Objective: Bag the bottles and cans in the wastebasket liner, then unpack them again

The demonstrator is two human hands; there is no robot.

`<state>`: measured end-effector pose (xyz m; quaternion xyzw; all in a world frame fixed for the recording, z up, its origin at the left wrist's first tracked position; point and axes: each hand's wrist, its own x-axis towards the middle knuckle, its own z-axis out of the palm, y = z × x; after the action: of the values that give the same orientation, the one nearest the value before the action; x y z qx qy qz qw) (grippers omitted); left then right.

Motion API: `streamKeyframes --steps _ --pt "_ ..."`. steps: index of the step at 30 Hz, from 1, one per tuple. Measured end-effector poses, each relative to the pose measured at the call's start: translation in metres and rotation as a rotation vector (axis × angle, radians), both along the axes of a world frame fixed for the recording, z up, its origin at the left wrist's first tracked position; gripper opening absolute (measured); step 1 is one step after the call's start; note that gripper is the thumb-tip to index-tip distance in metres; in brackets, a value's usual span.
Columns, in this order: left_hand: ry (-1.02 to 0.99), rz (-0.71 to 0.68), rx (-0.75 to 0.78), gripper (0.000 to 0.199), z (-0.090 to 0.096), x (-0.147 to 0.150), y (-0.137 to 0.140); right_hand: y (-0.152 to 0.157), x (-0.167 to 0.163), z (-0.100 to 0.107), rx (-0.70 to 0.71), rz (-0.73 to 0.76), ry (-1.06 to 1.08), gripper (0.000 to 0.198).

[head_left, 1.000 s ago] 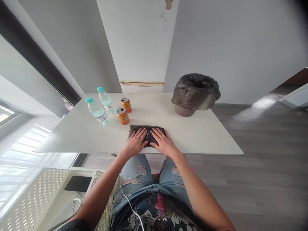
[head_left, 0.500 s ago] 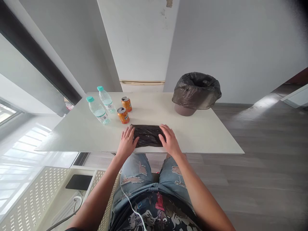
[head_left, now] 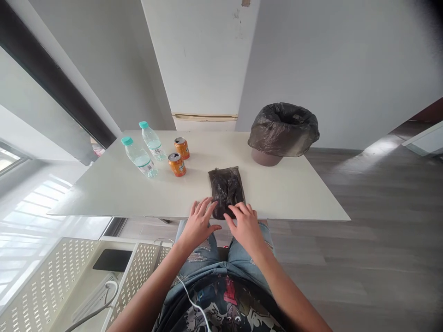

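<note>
**Both hands at near end of folded black bag on white surface**

Grey-walled room, wood-look floor on the right, pale cabinet or fridge behind. In the middle we see a white rectangular surface point(head_left: 294, 193), viewed from the near edge.

The folded black plastic bag point(head_left: 226, 189) lies flat on the surface, a narrow rectangle with its long side running away from us and its near end at the surface edge, roughly centre.

Left hand point(head_left: 200, 226): fingers spread and extended, palm down at the near edge of the surface, fingertips just beside the left near corner of the bag. We cannot tell whether they actually touch it. Nothing gripped, hand loose and flat.

Right hand point(head_left: 246, 226): also flat and unclenched, fingers extended forward and resting on the near end of the bag. Pressing or touching only, no pinch visible.

Other things: two clear plastic water bottles with teal caps, one nearer point(head_left: 137, 157) and one farther point(head_left: 151, 141), stand on the left part of the surface. Just right of them are two orange drink cans, one nearer point(head_left: 176, 164) and one farther point(head_left: 182, 148), upright and close together. All four are well apart from the bag. A brown round bin lined with a black plastic liner point(head_left: 283, 131) stands at the far right of the surface.

Below the surface we see torn blue jeans and a printed shirt.
</note>
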<state>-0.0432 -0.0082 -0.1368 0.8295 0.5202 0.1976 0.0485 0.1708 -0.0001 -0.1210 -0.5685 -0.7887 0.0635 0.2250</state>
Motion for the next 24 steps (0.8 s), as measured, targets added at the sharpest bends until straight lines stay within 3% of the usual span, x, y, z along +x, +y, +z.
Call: streamKeyframes --steps 4,9,12,14,17,19,22,24 --pt "0.051 -0.123 0.022 0.063 0.002 -0.005 0.008 0.0 0.027 0.004 0.025 0.13 0.072 0.044" --pt "-0.005 -0.212 0.085 0.041 0.003 -0.011 0.011 0.021 0.069 0.0 0.017 0.387 -0.165 0.083" --pt "-0.059 -0.24 0.1 0.042 0.006 -0.012 0.008 0.028 0.076 -0.002 0.03 0.438 -0.209 0.089" --pt "-0.053 -0.219 0.087 0.053 0.007 -0.01 0.008 0.032 0.075 -0.003 0.054 0.471 -0.198 0.09" --pt "-0.003 -0.202 0.061 0.072 0.004 -0.006 0.01 0.04 0.072 -0.004 0.069 0.537 -0.158 0.085" --pt "-0.02 -0.196 0.054 0.073 0.0 -0.003 0.012 0.045 0.071 -0.005 0.048 0.605 -0.102 0.075" --pt "-0.176 -0.159 0.016 0.063 -0.004 0.0 0.013 0.046 0.07 -0.006 -0.008 0.664 0.053 0.051" --pt "-0.311 -0.063 -0.04 0.046 -0.001 0.002 0.013 0.042 0.065 -0.005 -0.051 0.593 0.199 0.033"
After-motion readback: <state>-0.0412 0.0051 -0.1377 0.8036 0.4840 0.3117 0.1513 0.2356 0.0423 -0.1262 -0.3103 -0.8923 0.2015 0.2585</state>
